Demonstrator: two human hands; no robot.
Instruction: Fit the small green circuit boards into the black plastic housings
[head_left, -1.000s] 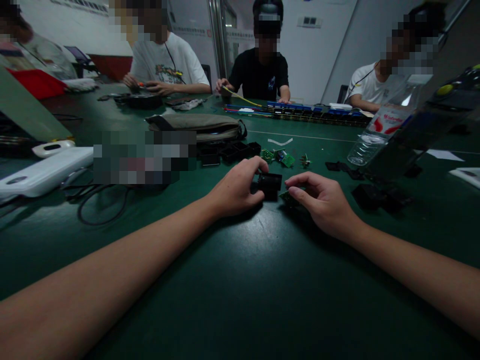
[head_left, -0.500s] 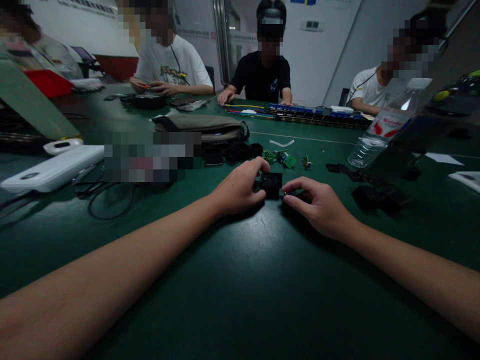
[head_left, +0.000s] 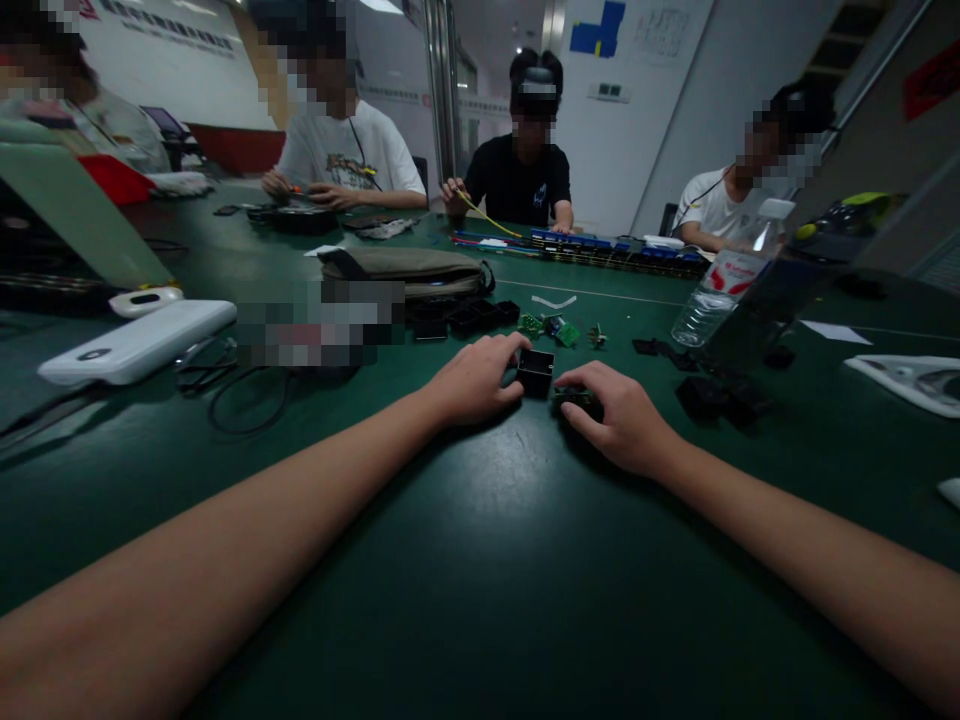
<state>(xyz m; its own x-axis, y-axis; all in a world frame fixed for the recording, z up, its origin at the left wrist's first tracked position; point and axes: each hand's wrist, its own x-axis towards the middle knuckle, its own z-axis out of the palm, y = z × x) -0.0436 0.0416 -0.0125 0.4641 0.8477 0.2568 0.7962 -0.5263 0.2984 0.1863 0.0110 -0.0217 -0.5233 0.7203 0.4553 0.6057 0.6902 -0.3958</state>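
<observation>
My left hand (head_left: 474, 380) rests on the green table (head_left: 480, 560) with its fingers curled round a small black open box (head_left: 535, 371). My right hand (head_left: 616, 413) lies just to the right of the box, fingers closed over a small dark part (head_left: 576, 401) that may be a green circuit board; most of it is hidden. Several small green circuit boards (head_left: 559, 330) lie loose just beyond the box. More black box parts (head_left: 465, 316) sit behind my left hand.
A white device (head_left: 139, 340) and black cables (head_left: 240, 385) lie at the left. A tan pouch (head_left: 405, 268) sits further back. A water bottle (head_left: 720, 290) and black parts (head_left: 712, 395) are at the right. Other people work at the table's far side.
The view has tilted up a little. My right hand has drawn in close beside the black box and closed down over the small part; my left hand keeps hold of the box.
</observation>
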